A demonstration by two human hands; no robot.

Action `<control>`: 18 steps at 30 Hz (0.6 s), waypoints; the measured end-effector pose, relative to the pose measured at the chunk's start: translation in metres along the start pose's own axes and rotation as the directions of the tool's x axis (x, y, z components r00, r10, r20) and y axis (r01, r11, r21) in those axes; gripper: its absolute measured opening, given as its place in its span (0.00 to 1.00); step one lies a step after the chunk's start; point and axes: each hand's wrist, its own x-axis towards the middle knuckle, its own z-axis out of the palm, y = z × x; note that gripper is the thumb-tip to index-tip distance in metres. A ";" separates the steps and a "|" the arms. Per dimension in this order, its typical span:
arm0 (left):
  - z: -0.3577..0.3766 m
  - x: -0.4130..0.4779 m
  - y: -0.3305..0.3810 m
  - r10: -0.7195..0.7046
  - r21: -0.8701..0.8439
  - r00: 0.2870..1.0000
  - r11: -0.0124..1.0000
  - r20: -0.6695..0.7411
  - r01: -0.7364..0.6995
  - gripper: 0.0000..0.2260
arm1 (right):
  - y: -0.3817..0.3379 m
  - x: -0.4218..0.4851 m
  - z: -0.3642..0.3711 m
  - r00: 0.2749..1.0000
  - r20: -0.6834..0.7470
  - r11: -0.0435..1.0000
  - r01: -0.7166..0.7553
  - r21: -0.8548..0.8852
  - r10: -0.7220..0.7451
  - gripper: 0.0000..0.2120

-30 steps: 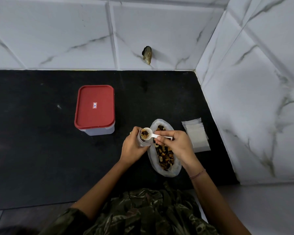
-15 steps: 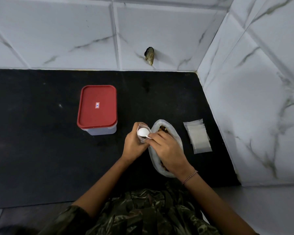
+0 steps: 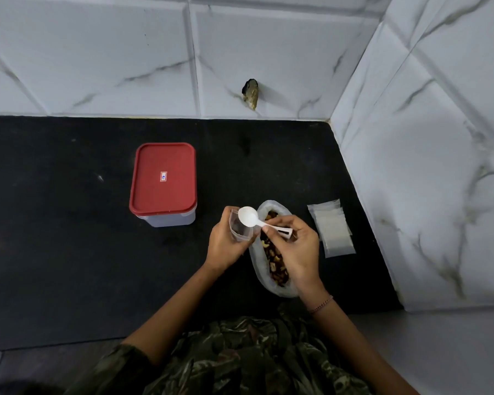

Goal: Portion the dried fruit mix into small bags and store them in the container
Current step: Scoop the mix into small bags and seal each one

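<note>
Holds small bag (image 3: pixel 240 230) clamped in left grip (image 3: pixel 226 245) at 9 o'clock of the dried fruit mix (image 3: pixel 275 260), pinches spoon (image 3: pixel 257 222) over its mouth in right grip (image 3: pixel 297 248), risks spillage onto the surface (image 3: pixel 69 252) through folding or slipping of that limp mouth.

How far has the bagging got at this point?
Done: no filled bags visible; the red-lidded plastic container is closed. In hand: left hand holds a small clear bag, some dark fruit inside; right hand holds the white plastic spoon over it. Left: the stack of empty small bags, sealing, storing.
</note>
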 end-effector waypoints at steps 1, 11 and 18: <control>-0.001 0.000 0.000 -0.003 0.010 1.000 1.000 -0.001 0.003 0.20 | 0.003 0.002 -0.004 0.999 -0.023 0.999 -0.035 0.019 0.036 0.07; -0.006 -0.012 -0.013 0.025 0.097 0.999 0.995 0.035 -0.028 0.20 | 0.052 -0.002 -0.058 0.920 0.377 0.795 0.309 -0.523 -0.109 0.20; -0.002 -0.019 -0.019 0.011 0.146 0.996 0.989 0.085 -0.024 0.20 | 0.059 0.001 -0.043 0.802 0.501 0.557 0.591 -0.583 -0.326 0.10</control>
